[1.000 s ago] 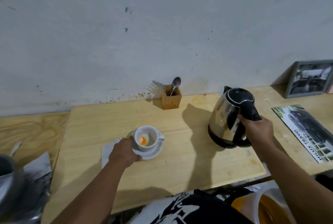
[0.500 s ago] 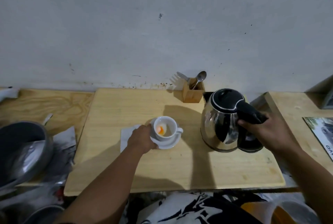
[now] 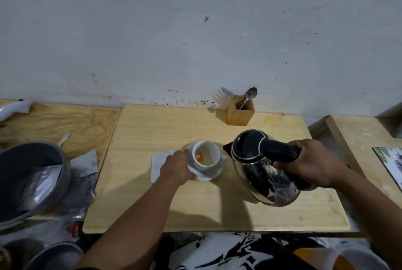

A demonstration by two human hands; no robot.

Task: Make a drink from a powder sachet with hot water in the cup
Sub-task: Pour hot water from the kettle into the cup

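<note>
A white cup with orange powder in its bottom stands on a white saucer in the middle of the wooden board. My left hand grips the saucer's left edge. A steel kettle with a black lid and handle hangs tilted just right of the cup, its spout close to the cup's rim. My right hand is closed around the kettle's handle. No water is visible pouring. A white paper piece lies under my left hand, left of the saucer.
A wooden holder with a fork and spoon stands at the wall behind the cup. A grey metal pot and crumpled foil wrappers sit at the left. A printed leaflet lies at the far right.
My right hand has lifted the kettle off the board, carried it left and tipped its spout toward the cup. My left hand has stayed on the saucer.
</note>
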